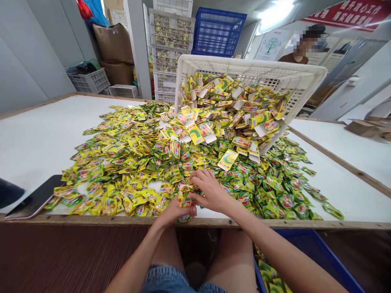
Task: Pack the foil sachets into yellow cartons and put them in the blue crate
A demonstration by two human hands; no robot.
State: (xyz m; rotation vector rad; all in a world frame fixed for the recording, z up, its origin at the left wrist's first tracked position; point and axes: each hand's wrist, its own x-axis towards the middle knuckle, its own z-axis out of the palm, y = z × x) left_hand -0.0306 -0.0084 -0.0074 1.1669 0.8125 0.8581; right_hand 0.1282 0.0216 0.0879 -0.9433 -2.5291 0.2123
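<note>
My left hand (175,211) is closed around a small yellow printed box (183,196), held upright just above the table's front edge. My right hand (210,190) reaches over it from the right, fingers bent down at the box's top; whatever its fingertips pinch is hidden. Around both hands spreads a heap of small shiny packets, yellow ones (122,195) mostly to the left and green ones (275,187) to the right. Behind them a tipped white crate (250,63) spills little printed cartons with open white flaps. One yellow carton (228,159) lies flat on the packets.
A dark phone-like slab (36,197) lies at the left table edge beside a dark rounded object (9,193). Under the table at right is a blue bin (320,260) with yellow cartons. Stacked crates (172,36) and a person (301,53) are beyond the table.
</note>
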